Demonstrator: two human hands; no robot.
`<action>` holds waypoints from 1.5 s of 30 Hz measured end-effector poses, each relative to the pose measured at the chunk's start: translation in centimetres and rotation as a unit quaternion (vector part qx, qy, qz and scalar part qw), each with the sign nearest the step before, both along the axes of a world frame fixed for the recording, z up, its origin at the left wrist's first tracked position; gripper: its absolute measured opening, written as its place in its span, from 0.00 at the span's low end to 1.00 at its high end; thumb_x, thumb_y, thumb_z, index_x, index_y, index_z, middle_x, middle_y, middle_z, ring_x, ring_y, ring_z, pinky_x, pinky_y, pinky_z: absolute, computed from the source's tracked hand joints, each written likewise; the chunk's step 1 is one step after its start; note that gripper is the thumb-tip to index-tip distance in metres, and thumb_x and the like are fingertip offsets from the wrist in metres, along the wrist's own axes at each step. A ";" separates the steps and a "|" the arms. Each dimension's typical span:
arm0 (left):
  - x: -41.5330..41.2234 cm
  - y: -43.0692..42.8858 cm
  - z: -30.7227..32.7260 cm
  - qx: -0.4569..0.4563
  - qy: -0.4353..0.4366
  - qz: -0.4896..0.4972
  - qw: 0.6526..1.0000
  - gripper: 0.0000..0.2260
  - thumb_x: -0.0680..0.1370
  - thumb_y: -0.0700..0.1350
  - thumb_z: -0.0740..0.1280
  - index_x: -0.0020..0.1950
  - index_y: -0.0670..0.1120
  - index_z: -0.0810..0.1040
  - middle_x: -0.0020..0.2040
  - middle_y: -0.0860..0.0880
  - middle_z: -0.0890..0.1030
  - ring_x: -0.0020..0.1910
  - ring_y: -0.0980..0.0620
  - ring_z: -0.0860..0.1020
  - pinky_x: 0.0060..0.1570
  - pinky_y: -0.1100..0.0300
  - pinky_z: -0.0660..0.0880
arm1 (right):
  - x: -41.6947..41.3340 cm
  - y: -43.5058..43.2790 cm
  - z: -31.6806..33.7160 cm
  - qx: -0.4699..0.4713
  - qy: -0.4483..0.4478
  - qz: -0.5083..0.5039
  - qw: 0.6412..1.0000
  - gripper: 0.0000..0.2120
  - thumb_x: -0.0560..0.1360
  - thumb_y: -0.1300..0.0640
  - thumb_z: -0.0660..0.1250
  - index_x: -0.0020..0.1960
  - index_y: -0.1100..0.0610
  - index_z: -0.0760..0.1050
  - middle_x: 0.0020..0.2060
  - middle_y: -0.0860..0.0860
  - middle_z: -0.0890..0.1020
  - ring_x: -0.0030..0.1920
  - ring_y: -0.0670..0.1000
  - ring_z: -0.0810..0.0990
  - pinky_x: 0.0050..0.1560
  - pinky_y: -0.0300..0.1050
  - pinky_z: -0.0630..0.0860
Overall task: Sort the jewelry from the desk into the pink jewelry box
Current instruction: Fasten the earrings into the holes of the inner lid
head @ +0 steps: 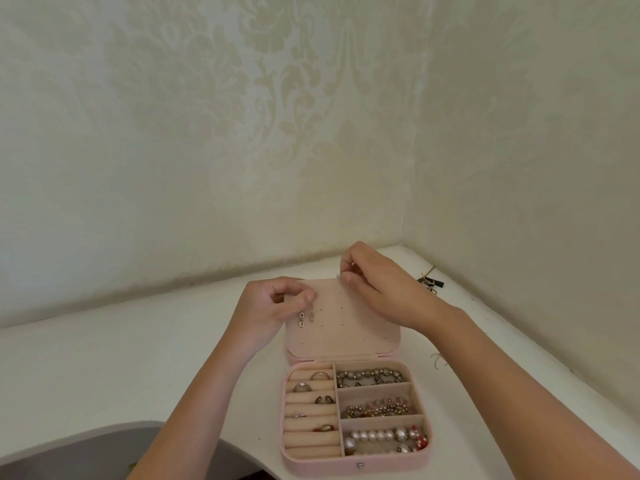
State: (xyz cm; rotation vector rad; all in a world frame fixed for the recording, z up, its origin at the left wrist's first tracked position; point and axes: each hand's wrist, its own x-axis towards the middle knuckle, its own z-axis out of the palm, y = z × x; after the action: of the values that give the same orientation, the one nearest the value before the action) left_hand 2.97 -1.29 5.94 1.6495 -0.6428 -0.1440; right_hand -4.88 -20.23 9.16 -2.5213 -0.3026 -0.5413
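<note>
Left hand point(273, 303) is pinching the top of a drop earring point(301, 319) against the earring panel point(346, 327) in the lid of the pink jewelry box point(356, 460), with its pair point(312, 313) hanging just right of it. Right hand point(377, 289) is pinching the panel's top edge with curled fingers; something pale is showing at the fingertips, too small to tell. Reading this as seating the post in a hole. I'd be bracing the panel with the right hand so it isn't flexing, and pushing the post in straight, level with its pair. Rings point(301, 386) and a pearl bracelet point(377, 436) are sitting in the tray below both hands. On the counter point(138, 358), a dark-tagged piece point(429, 281) is lying beyond the right hand and a thin chain point(437, 360) beside the right forearm
</note>
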 end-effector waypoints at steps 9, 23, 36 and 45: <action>-0.8 -0.2 -0.3 0.049 -0.091 0.031 0.994 0.06 0.69 0.40 0.75 0.36 0.50 0.84 0.49 0.56 0.80 0.45 0.65 0.76 0.44 0.74 0.68 | 0.1 0.1 -0.5 0.027 0.003 -0.017 0.999 0.04 0.79 0.58 0.59 0.46 0.50 0.68 0.43 0.44 0.76 0.43 0.46 0.74 0.44 0.41 0.70; -2.1 -0.8 -0.9 0.074 -0.171 0.121 0.975 0.09 0.69 0.44 0.75 0.35 0.58 0.81 0.52 0.61 0.77 0.53 0.66 0.74 0.48 0.77 0.64 | -0.7 0.2 0.1 0.035 0.002 -0.012 0.999 0.04 0.79 0.59 0.59 0.47 0.51 0.68 0.35 0.40 0.72 0.37 0.39 0.71 0.37 0.32 0.66; -2.4 -0.4 -0.2 0.057 -0.193 0.109 0.973 0.07 0.69 0.40 0.76 0.36 0.52 0.82 0.47 0.58 0.80 0.48 0.64 0.76 0.46 0.75 0.67 | -1.6 0.4 0.8 0.063 0.006 0.004 0.998 0.04 0.79 0.61 0.60 0.46 0.53 0.70 0.33 0.39 0.71 0.33 0.40 0.71 0.36 0.30 0.65; -3.0 0.2 0.5 0.066 -0.185 0.076 0.978 0.12 0.70 0.43 0.74 0.48 0.58 0.79 0.48 0.65 0.80 0.49 0.64 0.78 0.45 0.74 0.70 | -2.2 0.3 1.6 0.108 0.053 0.020 0.993 0.07 0.77 0.60 0.63 0.42 0.51 0.72 0.35 0.41 0.75 0.35 0.41 0.72 0.36 0.32 0.67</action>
State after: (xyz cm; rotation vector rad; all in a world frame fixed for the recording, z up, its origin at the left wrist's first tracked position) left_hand -0.01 -1.10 6.42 1.8655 -0.7960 0.2414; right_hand -7.05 -19.96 10.71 -2.3193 -0.2401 -0.3992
